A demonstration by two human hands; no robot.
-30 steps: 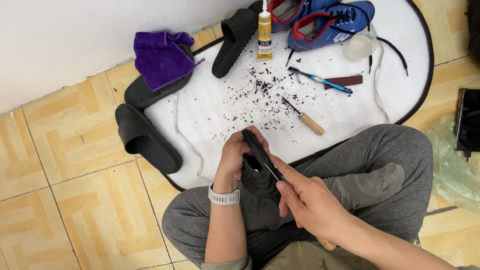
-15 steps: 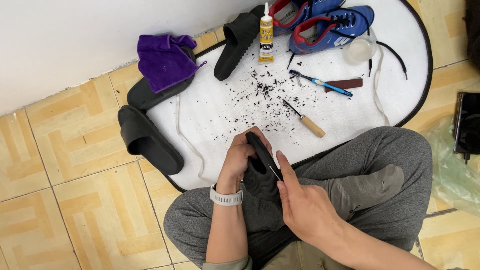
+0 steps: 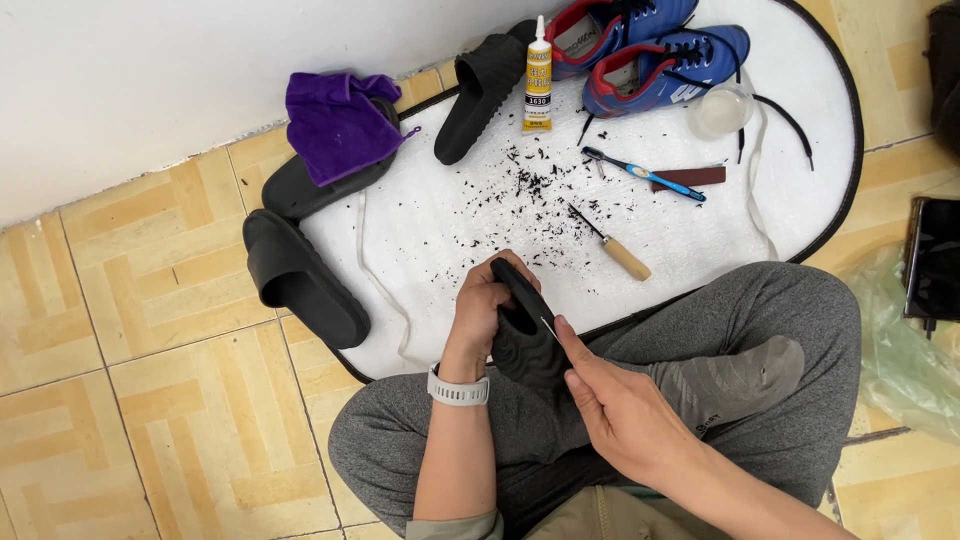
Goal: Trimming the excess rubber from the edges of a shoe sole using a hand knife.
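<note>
1. A white oval mat (image 3: 470,230) covers the tiled floor.
2. Blue shoes (image 3: 650,55) sit at its far edge, near a glue tube (image 3: 538,75).
3. A black slide sandal (image 3: 525,325) stands on edge over the mat's near edge, above the lap.
4. The left hand (image 3: 485,305) is closed around it.
5. The right hand (image 3: 625,415) pinches a thin blade (image 3: 549,327) against it.

Right hand (image 3: 622,412): now lower along the black slipper (image 3: 525,335), its thin blade's tip just beside the sole edge where before it lay nearer the top.
Left hand (image 3: 487,305): grip barely shifted, fingers wrapped a little further round the slipper.
View: everything sits slightly lower in frame.
</note>
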